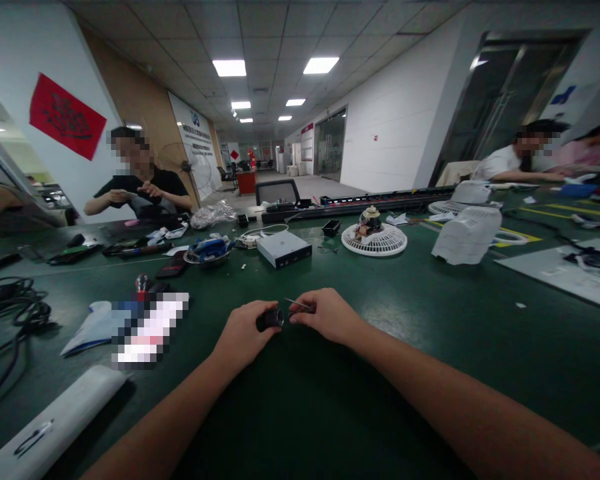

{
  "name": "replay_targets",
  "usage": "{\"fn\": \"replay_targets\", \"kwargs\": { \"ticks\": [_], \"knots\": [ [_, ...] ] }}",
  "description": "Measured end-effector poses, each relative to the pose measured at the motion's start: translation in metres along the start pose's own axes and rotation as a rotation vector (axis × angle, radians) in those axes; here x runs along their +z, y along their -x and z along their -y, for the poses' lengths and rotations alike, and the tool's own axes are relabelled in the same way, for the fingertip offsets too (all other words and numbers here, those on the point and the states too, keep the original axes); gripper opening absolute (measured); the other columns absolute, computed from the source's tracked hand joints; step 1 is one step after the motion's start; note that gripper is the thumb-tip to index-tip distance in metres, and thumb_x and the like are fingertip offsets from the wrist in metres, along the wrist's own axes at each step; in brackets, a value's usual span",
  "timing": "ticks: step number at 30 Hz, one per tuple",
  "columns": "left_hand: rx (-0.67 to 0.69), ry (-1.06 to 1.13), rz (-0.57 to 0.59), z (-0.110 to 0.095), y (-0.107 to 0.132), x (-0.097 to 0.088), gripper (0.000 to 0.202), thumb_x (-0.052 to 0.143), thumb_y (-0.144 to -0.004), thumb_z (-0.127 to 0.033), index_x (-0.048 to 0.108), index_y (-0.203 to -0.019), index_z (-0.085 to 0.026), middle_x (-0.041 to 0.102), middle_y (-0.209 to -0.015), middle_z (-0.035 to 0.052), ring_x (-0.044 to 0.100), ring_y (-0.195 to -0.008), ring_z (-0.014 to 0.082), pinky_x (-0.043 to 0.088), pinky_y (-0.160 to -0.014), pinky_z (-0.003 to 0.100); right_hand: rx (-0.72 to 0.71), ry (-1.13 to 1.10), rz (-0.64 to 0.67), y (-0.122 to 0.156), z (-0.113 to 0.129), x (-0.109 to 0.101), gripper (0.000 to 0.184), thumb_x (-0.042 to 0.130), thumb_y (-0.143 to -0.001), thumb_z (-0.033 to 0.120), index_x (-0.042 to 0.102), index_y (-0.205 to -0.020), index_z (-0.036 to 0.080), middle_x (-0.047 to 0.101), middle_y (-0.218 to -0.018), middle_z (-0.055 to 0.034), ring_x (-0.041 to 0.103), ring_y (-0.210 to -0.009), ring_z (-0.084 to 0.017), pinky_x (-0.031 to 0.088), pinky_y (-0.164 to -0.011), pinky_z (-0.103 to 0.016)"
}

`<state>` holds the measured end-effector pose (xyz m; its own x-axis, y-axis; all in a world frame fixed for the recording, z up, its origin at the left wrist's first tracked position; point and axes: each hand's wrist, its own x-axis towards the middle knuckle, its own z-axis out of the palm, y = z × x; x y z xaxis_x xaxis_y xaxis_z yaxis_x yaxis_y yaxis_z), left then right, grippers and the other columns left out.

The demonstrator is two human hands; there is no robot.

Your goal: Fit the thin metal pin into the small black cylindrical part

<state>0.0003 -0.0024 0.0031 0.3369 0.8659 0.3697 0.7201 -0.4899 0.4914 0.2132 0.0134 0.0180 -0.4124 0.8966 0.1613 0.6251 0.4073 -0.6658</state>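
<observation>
the cylinder (pixel 270 321) is glossy black plastic, the thin pin (pixel 298 304) smooth metal.

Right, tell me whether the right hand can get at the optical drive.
Probably yes: the right hand lies in front of the optical drive, and nothing stands between them on the green bench, though it holds a thin metal pin.

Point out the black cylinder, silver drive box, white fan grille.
Black cylinder (pixel 270 321), head view, body
Silver drive box (pixel 284 249), head view, top face
White fan grille (pixel 375 251), head view, front rim
</observation>
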Motion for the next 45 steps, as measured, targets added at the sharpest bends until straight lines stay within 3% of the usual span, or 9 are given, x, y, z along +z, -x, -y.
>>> {"fn": "replay_targets", "kwargs": {
  "ticks": [7, 10, 15, 22, 27, 31, 40, 45],
  "knots": [
    [0.107, 0.071, 0.055, -0.013, 0.003, -0.005, 0.034, 0.074, -0.076, -0.023, 0.068, -0.110, -0.027, 0.071, -0.106, 0.0019, 0.065, -0.098, 0.0211, 0.051, -0.089, 0.036, -0.233, 0.040, -0.103, 0.003, 0.007, -0.001, 0.009, 0.070, -0.078, 0.019, 0.075, -0.086, 0.021, 0.069, -0.088, -0.0017, 0.061, -0.081, -0.014, 0.044, -0.073, -0.025],
    [0.119, 0.093, 0.057, -0.015, 0.005, -0.005, 0.032, 0.074, -0.075, -0.024, 0.068, -0.107, -0.026, 0.071, -0.105, 0.0027, 0.066, -0.097, 0.0214, 0.052, -0.087, 0.037, -0.156, 0.002, -0.126, 0.004, 0.008, 0.000, 0.012, 0.074, -0.074, 0.022, 0.074, -0.086, 0.021, 0.067, -0.081, -0.0006, 0.059, -0.073, -0.013, 0.042, -0.064, -0.024],
    [0.201, 0.109, 0.083, -0.013, 0.008, -0.004, 0.034, 0.074, -0.075, -0.021, 0.067, -0.108, -0.024, 0.070, -0.107, 0.0039, 0.064, -0.101, 0.0212, 0.051, -0.089, 0.036, -0.002, -0.195, -0.027, 0.003, 0.005, 0.004, 0.016, 0.078, -0.068, 0.026, 0.070, -0.078, 0.017, 0.065, -0.069, 0.0021, 0.054, -0.061, -0.011, 0.039, -0.054, -0.022],
    [0.241, 0.057, 0.066, -0.011, 0.007, -0.003, 0.030, 0.072, -0.076, -0.020, 0.066, -0.105, -0.024, 0.070, -0.106, 0.0045, 0.063, -0.101, 0.0222, 0.050, -0.090, 0.037, 0.049, -0.221, 0.014, 0.002, 0.003, 0.010, 0.024, 0.076, -0.068, 0.029, 0.066, -0.087, 0.017, 0.067, -0.080, -0.0002, 0.056, -0.066, -0.011, 0.040, -0.056, -0.022],
    [0.122, -0.003, -0.032, -0.010, 0.004, -0.003, 0.025, 0.068, -0.077, -0.021, 0.064, -0.102, -0.023, 0.069, -0.101, 0.0032, 0.065, -0.091, 0.0204, 0.051, -0.082, 0.034, -0.043, -0.072, -0.106, 0.003, 0.005, 0.003, 0.014, 0.060, -0.082, 0.026, 0.062, -0.094, 0.017, 0.067, -0.084, -0.0019, 0.057, -0.067, -0.012, 0.041, -0.059, -0.023],
    [0.010, -0.065, -0.077, -0.007, 0.004, -0.005, 0.024, 0.067, -0.074, -0.023, 0.063, -0.098, -0.022, 0.067, -0.095, 0.0028, 0.065, -0.084, 0.0210, 0.052, -0.073, 0.032, -0.174, 0.181, -0.087, 0.005, 0.005, -0.007, 0.008, 0.059, -0.082, 0.020, 0.065, -0.087, 0.019, 0.067, -0.082, -0.0015, 0.058, -0.069, -0.013, 0.040, -0.062, -0.025],
    [0.070, -0.087, -0.044, -0.011, 0.006, -0.005, 0.021, 0.065, -0.074, -0.022, 0.060, -0.095, -0.022, 0.065, -0.092, 0.0026, 0.063, -0.082, 0.0196, 0.050, -0.070, 0.030, -0.270, 0.348, -0.067, 0.007, 0.009, -0.007, 0.011, 0.060, -0.080, 0.018, 0.069, -0.087, 0.020, 0.067, -0.085, -0.0022, 0.059, -0.073, -0.015, 0.042, -0.068, -0.027],
    [0.098, -0.098, -0.042, -0.012, 0.006, -0.006, 0.019, 0.065, -0.075, -0.022, 0.059, -0.093, -0.022, 0.063, -0.090, 0.0022, 0.061, -0.081, 0.0191, 0.049, -0.069, 0.029, -0.274, 0.259, -0.033, 0.007, 0.008, -0.006, 0.012, 0.061, -0.080, 0.020, 0.070, -0.087, 0.019, 0.068, -0.084, -0.0015, 0.059, -0.070, -0.013, 0.042, -0.066, -0.025]
  ]
}}
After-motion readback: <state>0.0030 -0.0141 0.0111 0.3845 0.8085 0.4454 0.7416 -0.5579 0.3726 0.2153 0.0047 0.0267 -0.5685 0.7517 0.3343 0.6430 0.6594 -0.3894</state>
